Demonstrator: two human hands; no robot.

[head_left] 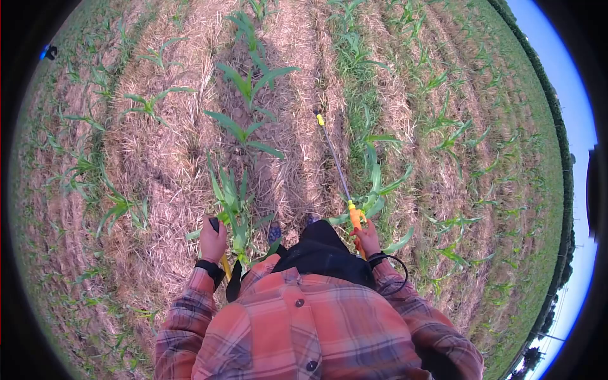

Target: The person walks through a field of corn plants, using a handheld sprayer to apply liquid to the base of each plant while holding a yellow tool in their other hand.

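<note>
My left hand (213, 240) is closed round a black grip, with a yellow bar (226, 268) running down beside the wrist. In my right hand (367, 239) is the orange and yellow handle of a spray wand (356, 218). Its thin metal tube (335, 158) points forward and slightly left over the ground, ending in a yellow and black nozzle (320, 119). A black hose (403, 271) loops beside my right wrist. Young corn plants (235, 196) stand close in front of my left hand, and more leaves (375, 177) are beside the wand.
Rows of green corn plants (250, 85) run forward through dry straw-covered soil (171, 152). My shoes (274, 233) show below, between two rows. A small dark and blue shape (49, 52) is at the far upper left. Trees and sky line the right edge.
</note>
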